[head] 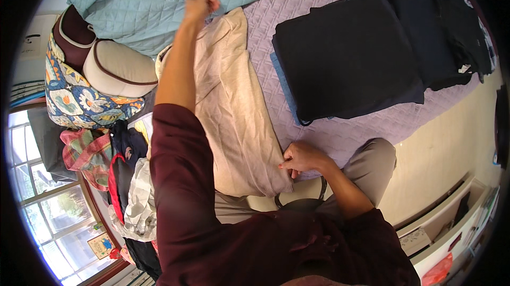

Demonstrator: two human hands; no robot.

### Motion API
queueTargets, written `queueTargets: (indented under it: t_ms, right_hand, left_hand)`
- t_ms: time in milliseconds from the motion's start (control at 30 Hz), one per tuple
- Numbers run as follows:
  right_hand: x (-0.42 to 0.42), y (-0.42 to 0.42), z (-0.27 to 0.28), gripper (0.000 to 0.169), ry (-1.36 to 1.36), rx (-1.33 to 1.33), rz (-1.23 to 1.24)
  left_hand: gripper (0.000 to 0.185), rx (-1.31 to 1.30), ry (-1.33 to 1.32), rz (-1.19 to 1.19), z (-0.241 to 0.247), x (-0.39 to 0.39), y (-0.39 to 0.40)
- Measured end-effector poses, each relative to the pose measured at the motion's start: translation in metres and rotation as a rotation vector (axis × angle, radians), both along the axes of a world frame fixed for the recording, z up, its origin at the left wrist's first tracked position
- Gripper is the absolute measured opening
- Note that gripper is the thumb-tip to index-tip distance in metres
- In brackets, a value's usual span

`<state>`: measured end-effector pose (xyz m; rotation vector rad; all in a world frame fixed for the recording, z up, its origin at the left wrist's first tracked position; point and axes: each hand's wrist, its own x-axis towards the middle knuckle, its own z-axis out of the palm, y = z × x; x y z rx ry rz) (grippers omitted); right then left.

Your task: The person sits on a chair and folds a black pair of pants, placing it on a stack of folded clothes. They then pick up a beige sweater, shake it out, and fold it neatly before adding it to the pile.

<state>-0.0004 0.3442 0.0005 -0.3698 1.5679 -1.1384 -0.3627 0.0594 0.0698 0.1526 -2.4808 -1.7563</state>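
Observation:
A beige knit garment [235, 114] lies lengthwise on the lilac quilted bedspread [263, 19], its ribbed edge towards me. My right hand [301, 159] has its fingers closed on the garment's side edge near that ribbing. At the far end, my left hand [201, 5] is raised over the light blue quilt [139, 11], just beyond the garment's top; it is blurred, and whether it holds any fabric cannot be told. Part of the garment is hidden behind my left forearm. Beside the garment rests a stack of folded dark clothes [346, 58], with blue fabric showing under it.
More dark garments [458, 35] lie beyond the stack. On the left are a beige cushion [119, 68], a maroon cushion [73, 35], a floral-patterned fabric item [79, 102] and a heap of mixed clothes [135, 194] near the window. An open drawer [442, 214] stands at lower right.

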Motion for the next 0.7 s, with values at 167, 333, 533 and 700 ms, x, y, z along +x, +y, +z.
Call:
queueTargets:
  t_ms: [167, 333, 533, 700]
  right_hand:
    - [-0.004, 0.000, -0.002, 0.032, -0.101, 0.015, 0.017]
    - [-0.006, 0.002, 0.001, 0.030, -0.088, -0.010, 0.011]
    - [-0.011, 0.003, -0.005, 0.030, -0.119, -0.032, 0.012]
    - [-0.009, 0.001, -0.007, 0.028, -0.150, -0.032, 0.006]
  left_hand:
    - [0.038, -0.555, -0.118, -0.274, -0.002, 0.013, -0.015]
    - [0.048, -1.152, -0.271, -0.379, 0.007, 0.041, 0.039]
    - [0.017, 0.092, -0.388, -0.169, 0.013, 0.020, 0.011]
    - [0.021, -0.281, -0.140, -0.236, -0.029, 0.010, -0.025]
